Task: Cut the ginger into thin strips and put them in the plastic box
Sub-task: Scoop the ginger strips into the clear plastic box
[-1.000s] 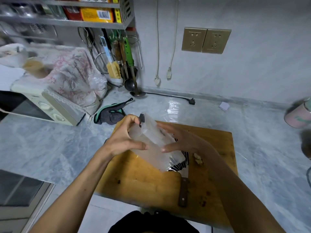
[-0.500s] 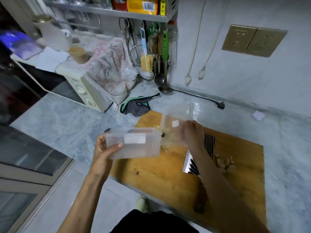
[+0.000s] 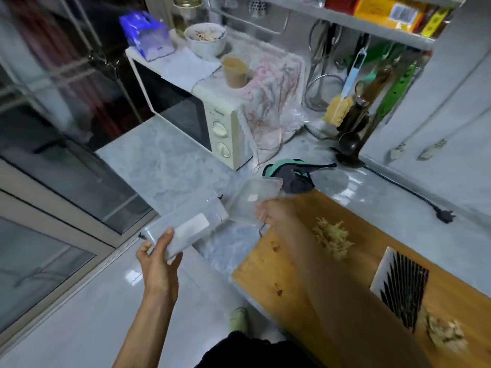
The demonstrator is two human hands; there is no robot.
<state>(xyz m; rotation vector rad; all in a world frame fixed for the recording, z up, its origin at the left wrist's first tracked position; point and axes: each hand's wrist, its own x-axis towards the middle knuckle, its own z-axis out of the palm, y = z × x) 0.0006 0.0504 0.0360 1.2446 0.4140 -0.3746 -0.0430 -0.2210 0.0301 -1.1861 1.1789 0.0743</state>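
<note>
Ginger (image 3: 332, 239) lies shredded on the board (image 3: 292, 274), not yet boxed; the left hand (image 3: 159, 258) grips the box (image 3: 186, 227), the right hand (image 3: 273, 212) its lid (image 3: 252, 200).

Dim indoor light, cool bluish-grey cast, no single lamp in view. Soft glare patches showed on the marble counter (image 3: 170, 160) near the black cord (image 3: 414, 197) and on the glossy floor (image 3: 132, 277). Shadows were weak and diffuse. Heavy motion blur smeared the whole frame, worst on the right forearm (image 3: 326, 274), the hanging utensils (image 3: 372, 83) and the shelf (image 3: 377, 25). Wide-angle distortion bent the window frames (image 3: 55, 197) at left and tilted the microwave (image 3: 191, 112). Left edge was dark and streaky. Ginger shreds (image 3: 332, 237) read mushy, no fine detail. The cutting board (image 3: 300, 264) looked saturated orange.
</note>
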